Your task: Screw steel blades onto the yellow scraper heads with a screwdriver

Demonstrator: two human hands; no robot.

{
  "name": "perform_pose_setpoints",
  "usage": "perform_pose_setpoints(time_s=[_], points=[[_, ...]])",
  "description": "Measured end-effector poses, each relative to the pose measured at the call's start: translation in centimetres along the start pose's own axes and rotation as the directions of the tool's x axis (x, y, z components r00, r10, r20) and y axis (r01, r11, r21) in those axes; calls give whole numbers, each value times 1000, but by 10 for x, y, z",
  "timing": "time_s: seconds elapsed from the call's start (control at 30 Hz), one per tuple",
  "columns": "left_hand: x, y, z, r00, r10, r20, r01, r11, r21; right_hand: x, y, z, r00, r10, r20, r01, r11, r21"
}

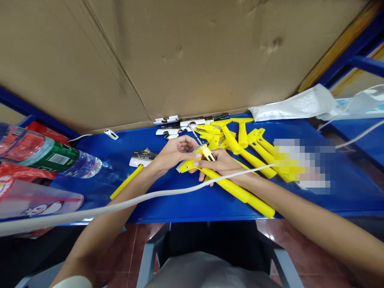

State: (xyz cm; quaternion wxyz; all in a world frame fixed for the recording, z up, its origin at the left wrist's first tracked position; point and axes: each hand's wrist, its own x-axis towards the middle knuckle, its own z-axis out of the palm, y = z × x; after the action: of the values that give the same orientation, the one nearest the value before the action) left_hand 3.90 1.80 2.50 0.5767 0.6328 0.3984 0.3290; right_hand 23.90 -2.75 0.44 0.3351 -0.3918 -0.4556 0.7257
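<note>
A yellow scraper (231,188) lies slantwise across my right hand (221,162), its blade end toward my left wrist and its long handle reaching down to the right. My right fingers are closed around it near the head. A screwdriver (207,153) with a cream and black handle rests in the same hand, its metal shaft pointing up and away. My left hand (181,150) is beside the scraper head, fingers curled and thumb close to its upper edge. What its fingertips pinch, if anything, is too small to make out.
Several yellow scraper parts (231,138) are heaped behind my hands on the blue table (180,208). White and black blade packs (168,130) lie at the back. At left are another pack (139,159), a yellow handle (127,182) and a bottle (60,156). A white cable (144,198) crosses in front.
</note>
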Motion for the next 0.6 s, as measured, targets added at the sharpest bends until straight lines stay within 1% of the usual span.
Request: perform_pose_setpoints(time_s=[0.13,0.2,0.23,0.3,0.37,0.4,0.6], points=[[2,-3,-1,999,-39,31,41,998,-46,-2,-2,1,1000,-3,-21,3,1000,7],[0,-4,-2,999,-39,16,40,997,-74,-2,-4,1,998,-15,-57,17,1000,23],[-1,-5,-2,1000,-25,-10,24,997,-73,-2,-4,1,997,-26,-77,28,999,30],[-5,-7,-3,994,26,-104,-30,999,-30,-2,-4,0,992,-52,-116,57,997,43],[-9,-9,-3,978,80,-193,-74,997,36,-1,-3,0,986,-80,-146,90,994,61],[-10,-9,-2,971,97,-220,-87,995,54,0,-2,-1,984,-86,-156,98,992,73],[-15,-8,6,943,123,-309,-106,992,73,1,0,0,979,-48,-197,76,988,135]])
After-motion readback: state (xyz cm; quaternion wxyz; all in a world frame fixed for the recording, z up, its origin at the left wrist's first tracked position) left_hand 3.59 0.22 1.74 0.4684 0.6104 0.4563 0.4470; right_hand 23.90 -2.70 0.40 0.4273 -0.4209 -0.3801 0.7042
